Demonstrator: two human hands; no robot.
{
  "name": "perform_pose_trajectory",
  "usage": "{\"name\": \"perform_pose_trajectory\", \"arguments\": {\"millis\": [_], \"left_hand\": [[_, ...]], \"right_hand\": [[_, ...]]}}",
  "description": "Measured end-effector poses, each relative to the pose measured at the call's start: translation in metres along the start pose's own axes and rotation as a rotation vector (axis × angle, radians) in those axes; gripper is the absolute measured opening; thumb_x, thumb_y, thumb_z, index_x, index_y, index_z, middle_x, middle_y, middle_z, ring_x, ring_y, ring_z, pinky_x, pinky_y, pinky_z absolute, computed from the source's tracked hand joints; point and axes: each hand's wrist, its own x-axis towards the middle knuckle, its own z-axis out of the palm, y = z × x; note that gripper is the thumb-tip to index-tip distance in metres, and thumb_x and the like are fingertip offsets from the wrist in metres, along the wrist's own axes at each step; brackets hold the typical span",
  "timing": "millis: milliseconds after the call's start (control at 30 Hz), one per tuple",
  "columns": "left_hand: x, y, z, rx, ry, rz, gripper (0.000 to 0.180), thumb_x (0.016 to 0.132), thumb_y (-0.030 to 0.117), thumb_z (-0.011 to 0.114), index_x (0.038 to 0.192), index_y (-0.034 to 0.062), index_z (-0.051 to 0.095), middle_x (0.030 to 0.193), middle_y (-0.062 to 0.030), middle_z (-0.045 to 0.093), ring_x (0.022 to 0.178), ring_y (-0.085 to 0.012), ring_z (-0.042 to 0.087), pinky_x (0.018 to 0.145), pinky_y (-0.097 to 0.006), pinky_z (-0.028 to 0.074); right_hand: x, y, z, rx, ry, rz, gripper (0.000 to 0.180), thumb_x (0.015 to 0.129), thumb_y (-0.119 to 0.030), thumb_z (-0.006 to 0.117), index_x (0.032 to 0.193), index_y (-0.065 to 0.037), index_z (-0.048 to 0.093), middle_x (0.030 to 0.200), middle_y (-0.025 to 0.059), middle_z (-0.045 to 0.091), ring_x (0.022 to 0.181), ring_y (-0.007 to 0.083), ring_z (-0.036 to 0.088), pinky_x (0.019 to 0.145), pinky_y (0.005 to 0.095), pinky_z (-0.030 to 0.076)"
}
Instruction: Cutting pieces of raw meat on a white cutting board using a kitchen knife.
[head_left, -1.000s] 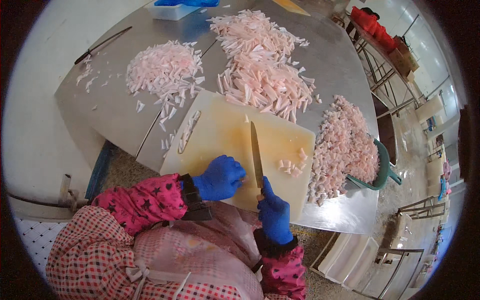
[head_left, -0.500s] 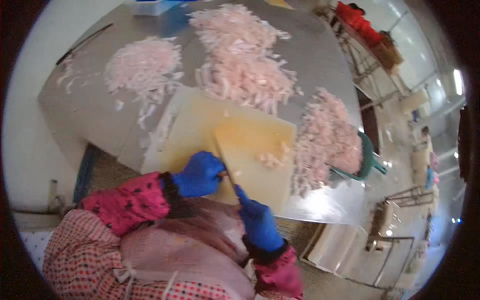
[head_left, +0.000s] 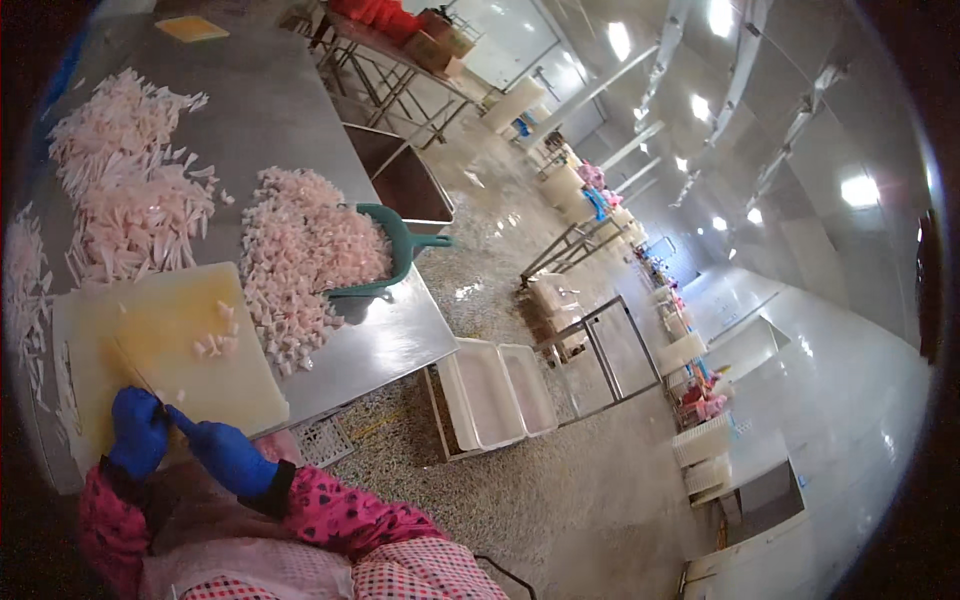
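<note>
My right hand (head_left: pixel 228 455), in a blue glove, is closed round the blue handle of a knife (head_left: pixel 138 366). The thin blade slants up and to the left over the yellow-stained white cutting board (head_left: pixel 185 395). Close against the blade is my left hand (head_left: pixel 138 432), also gloved in blue, its fingers curled; whatever they may hold is hidden. A few small pale pink pieces (head_left: pixel 217 343) lie at the board's right side. Beyond the board is a heap of pale pink strips (head_left: pixel 140 220). To its right sits a heap of diced pink pieces (head_left: pixel 300 255), partly inside a green scoop (head_left: pixel 402 245).
The steel table (head_left: pixel 395 340) ends at a corner right of the board. White tubs (head_left: pixel 490 395) stand low beside it on the wet floor. A yellow board (head_left: pixel 192 29) lies at the table's far end. Metal frames (head_left: pixel 610 345) and people in pink (head_left: pixel 705 400) are farther off.
My view has swung to the right, so table, heaps and hands appear farther left and more of the room shows. Both hands stay together at the board with the knife.
</note>
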Motion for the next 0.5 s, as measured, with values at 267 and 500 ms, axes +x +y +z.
{"name": "perform_pose_trajectory", "arguments": {"millis": [267,500], "left_hand": [[0.001,0.006,-0.01,0.017,0.073,0.005,0.018,0.06,0.007,0.06,0.06,0.0043,0.043,0.064,-0.0146,0.043,0.067,-0.0345,0.043,0.058,-0.042,0.031],[-0.033,-0.042,-0.005,-0.054,-0.011,-0.108,0.012,0.063,0.003,0.057,0.067,0.0026,0.046,0.068,-0.0158,0.045,0.066,-0.0343,0.044,0.058,-0.043,0.031]], "right_hand": [[-0.022,-0.048,-0.047,0.679,0.263,0.217,0.046,0.076,0.002,0.047,0.122,-0.004,0.048,0.068,0.0001,0.055,0.054,0.0125,0.046,0.055,0.0245,0.04],[-0.046,-0.065,-0.056,0.33,0.015,0.157,0.036,0.081,-0.003,0.051,0.117,0.0,0.047,0.101,0.0115,0.056,0.086,0.0163,0.054,0.075,0.029,0.046]]}}
